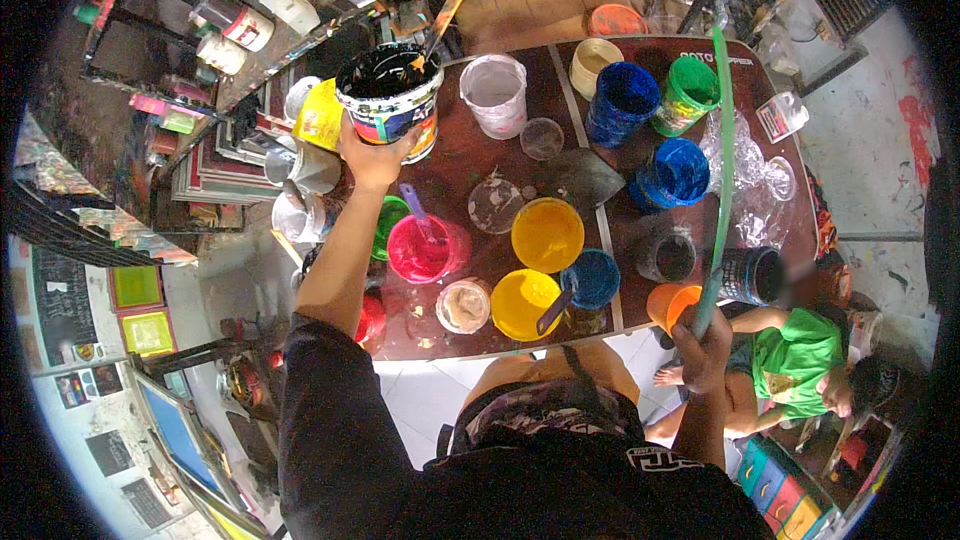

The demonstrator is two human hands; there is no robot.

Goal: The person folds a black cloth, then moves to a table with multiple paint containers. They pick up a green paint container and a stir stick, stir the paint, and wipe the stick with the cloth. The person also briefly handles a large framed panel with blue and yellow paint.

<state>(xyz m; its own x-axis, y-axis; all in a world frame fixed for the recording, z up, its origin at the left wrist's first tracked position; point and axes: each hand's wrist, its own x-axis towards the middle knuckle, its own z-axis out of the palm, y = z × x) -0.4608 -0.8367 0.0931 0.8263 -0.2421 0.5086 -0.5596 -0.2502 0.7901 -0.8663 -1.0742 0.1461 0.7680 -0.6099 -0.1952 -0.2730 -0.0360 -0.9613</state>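
Observation:
My left hand [375,152] is closed around the lower side of a bucket of black paint [388,90] at the far left of the table. A paint-smeared stirring stick [446,18] leans up out of that bucket. A yellow container [320,115] is right beside it. In my right hand [704,345] is the lower end of a long, thin green strip [724,170], which rises past the table's right side. An orange cup [672,304] stands next to this hand. My right fingers are partly in shadow.
On the dark red table [440,330] stand a pink paint tub [420,248], yellow tubs [547,235], blue tubs [622,105], a green tub [687,95] and a whitish bucket [493,95]. Crumpled clear plastic [760,185] lies at right. A person in a green shirt [800,362] sits at lower right.

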